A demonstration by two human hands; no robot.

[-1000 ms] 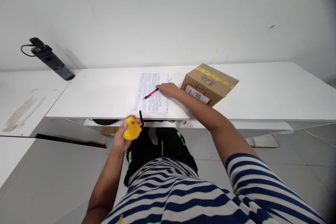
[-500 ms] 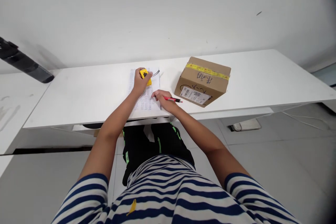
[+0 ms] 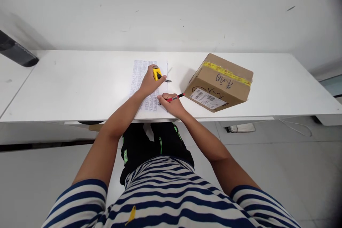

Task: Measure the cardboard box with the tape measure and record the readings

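A yellow and black tape measure (image 3: 157, 73) with a dark wrist cord is gripped in my left hand (image 3: 151, 81), over the upper right of a sheet of printed paper (image 3: 139, 71). Between the fingers of my right hand (image 3: 172, 104) is a red and black pen (image 3: 175, 98), its back end pointing up to the right. That hand rests at the lower right part of the paper. The pen's tip is too small to make out clearly. To the right of both hands stands a taped cardboard box (image 3: 219, 82) with a white shipping label and handwriting.
The white desk (image 3: 88, 89) runs along a wall (image 3: 171, 14). At the far left a dark cylinder (image 3: 18, 50) leans into view. Below the desk, a pale flat object (image 3: 242, 128) and a white cable (image 3: 296, 128) lie on the tiled floor.
My left hand has turned the tape measure and moved it slightly right across the paper. My right hand has tilted the pen, so its back end now points upward. The camera view has shifted.
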